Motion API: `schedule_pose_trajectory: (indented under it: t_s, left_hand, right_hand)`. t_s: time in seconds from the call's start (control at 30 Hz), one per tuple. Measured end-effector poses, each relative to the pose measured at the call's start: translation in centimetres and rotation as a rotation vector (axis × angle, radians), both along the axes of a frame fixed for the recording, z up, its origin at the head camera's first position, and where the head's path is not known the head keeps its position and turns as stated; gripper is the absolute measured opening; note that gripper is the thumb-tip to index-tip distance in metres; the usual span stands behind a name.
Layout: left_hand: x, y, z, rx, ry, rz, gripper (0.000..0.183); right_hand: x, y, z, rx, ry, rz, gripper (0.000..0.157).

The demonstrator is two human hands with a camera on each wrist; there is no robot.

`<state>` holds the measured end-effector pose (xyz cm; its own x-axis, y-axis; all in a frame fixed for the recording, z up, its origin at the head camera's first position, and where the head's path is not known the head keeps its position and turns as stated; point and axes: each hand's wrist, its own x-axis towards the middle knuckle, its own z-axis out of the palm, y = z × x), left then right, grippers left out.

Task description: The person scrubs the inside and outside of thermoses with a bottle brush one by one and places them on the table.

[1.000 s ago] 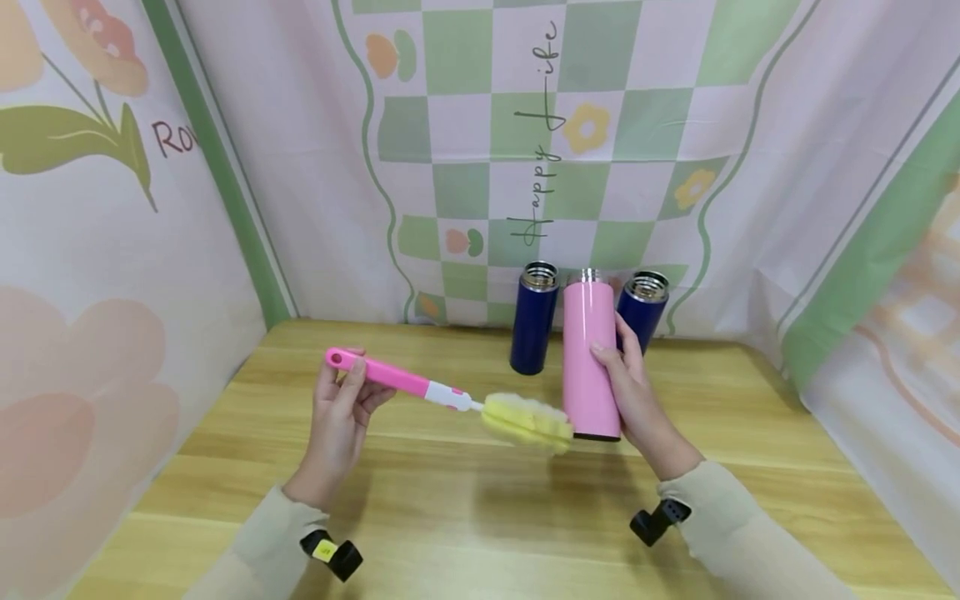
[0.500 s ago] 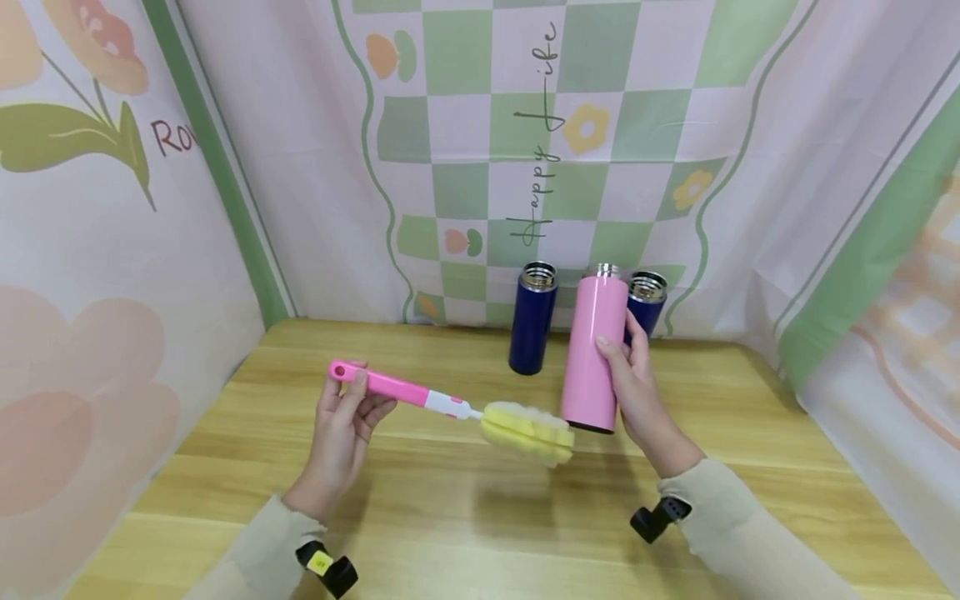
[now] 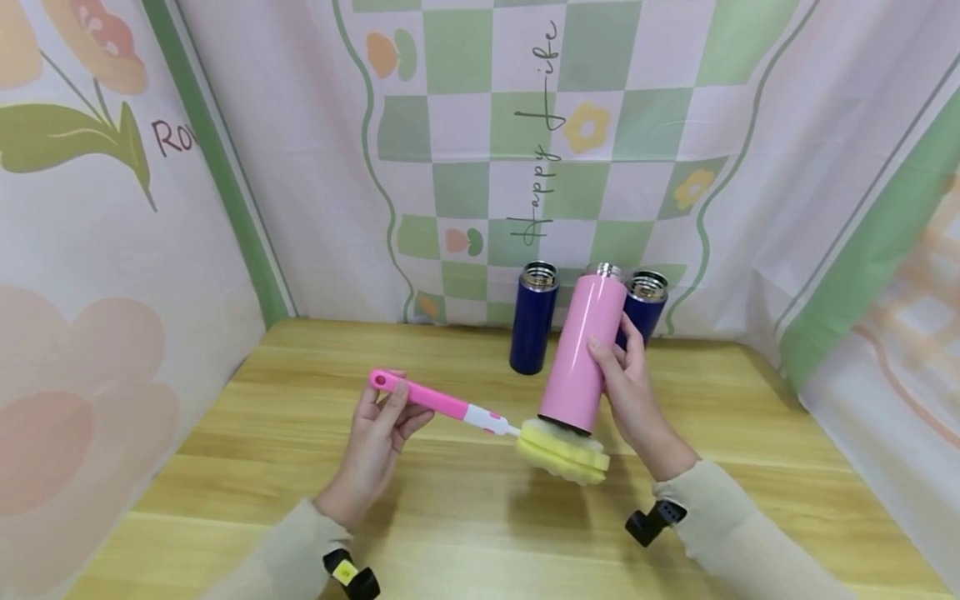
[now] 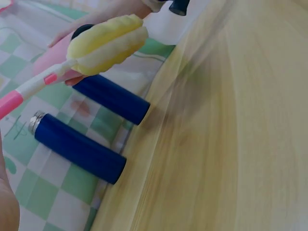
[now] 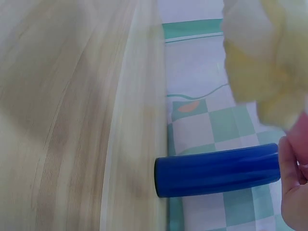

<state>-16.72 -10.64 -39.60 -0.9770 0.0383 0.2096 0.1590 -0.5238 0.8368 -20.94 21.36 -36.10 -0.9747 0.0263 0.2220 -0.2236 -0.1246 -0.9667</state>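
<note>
My left hand (image 3: 380,439) pinches the pink handle of a bottle brush (image 3: 427,400), thumb on top. Its yellow and white sponge head (image 3: 564,454) is level with the black base of a pink bottle, overlapping it in the head view. My right hand (image 3: 628,383) grips that pink bottle (image 3: 585,346) around its side, tilted, with its open metal neck toward the back. In the left wrist view the sponge head (image 4: 108,45) lies in front of the pink bottle. The right wrist view shows the sponge (image 5: 262,57) large and blurred close to the camera.
Two dark blue bottles stand uncapped at the table's back: one blue bottle (image 3: 533,321) left of the pink one, the other blue bottle (image 3: 649,296) partly hidden behind my right hand. A patterned curtain (image 3: 457,183) hangs behind the wooden table (image 3: 450,533).
My left hand has moved right and slightly down, carrying the brush under the pink bottle's base. The pink bottle has tilted, its base swinging left.
</note>
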Motion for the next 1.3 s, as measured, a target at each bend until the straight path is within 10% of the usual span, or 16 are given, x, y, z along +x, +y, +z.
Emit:
schedule_pose_trajectory:
  t_s: [1.3]
  left_hand:
    - [-0.1, 0.2, 0.2, -0.005, 0.075, 0.033, 0.017]
  right_hand:
    - [0.1, 2.1, -0.4, 0.085, 0.096, -0.051, 0.074]
